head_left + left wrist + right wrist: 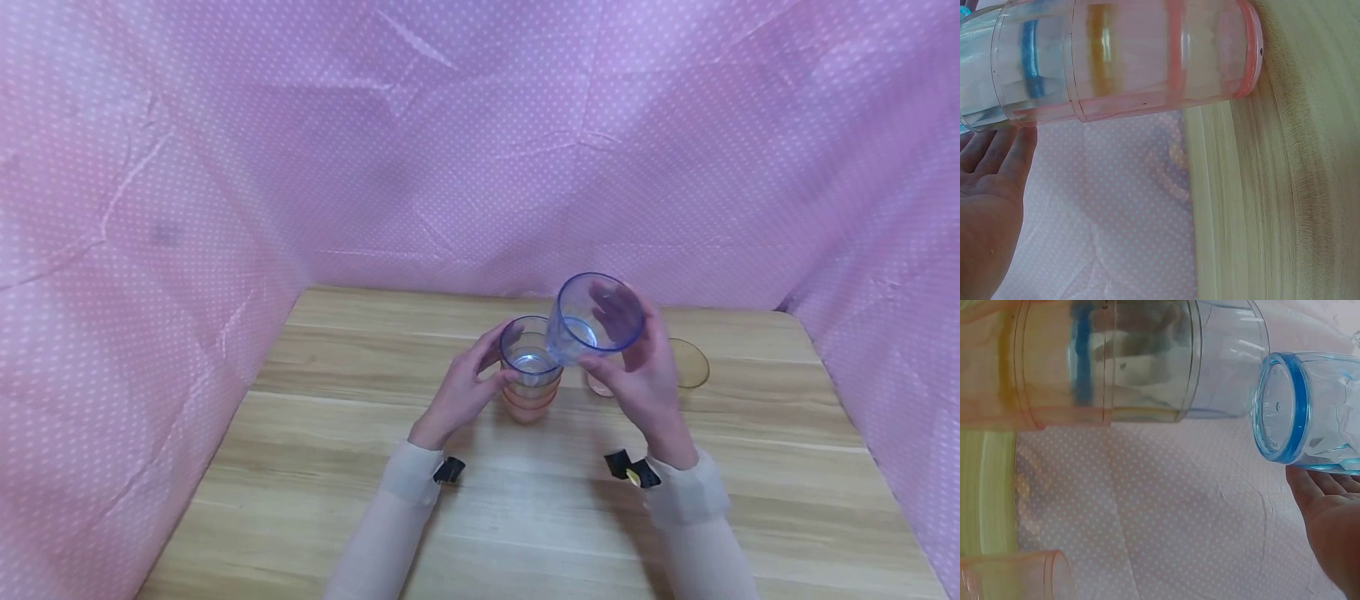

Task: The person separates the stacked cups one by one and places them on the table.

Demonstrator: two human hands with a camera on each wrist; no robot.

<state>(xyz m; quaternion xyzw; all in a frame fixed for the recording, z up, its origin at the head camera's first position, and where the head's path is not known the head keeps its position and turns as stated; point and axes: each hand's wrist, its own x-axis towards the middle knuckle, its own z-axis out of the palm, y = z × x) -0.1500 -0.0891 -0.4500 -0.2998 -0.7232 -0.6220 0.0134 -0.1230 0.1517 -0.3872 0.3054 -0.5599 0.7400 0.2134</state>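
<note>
A stack of nested clear tumblers [531, 390], tinted pink, amber and blue, stands upright on the table. My left hand [465, 390] grips its upper part, thumb on the near side. In the left wrist view, the fingers of that hand [991, 200] lie against the upper tumblers, and the pink base meets the wood. My right hand [651, 383] holds a blue-tinted tumbler [1316, 412] off the table, just right of the stack's top. That tumbler is tilted, mouth toward the head camera, its base close to the stack's rim; whether they touch I cannot tell.
Behind the right hand, a pinkish tumbler [600, 386] is partly hidden. Farther right is an amber tumbler [692, 363], also partly covered by that hand. The wooden table [337, 417] is bordered at the back and sides by pink dotted cloth [480, 167].
</note>
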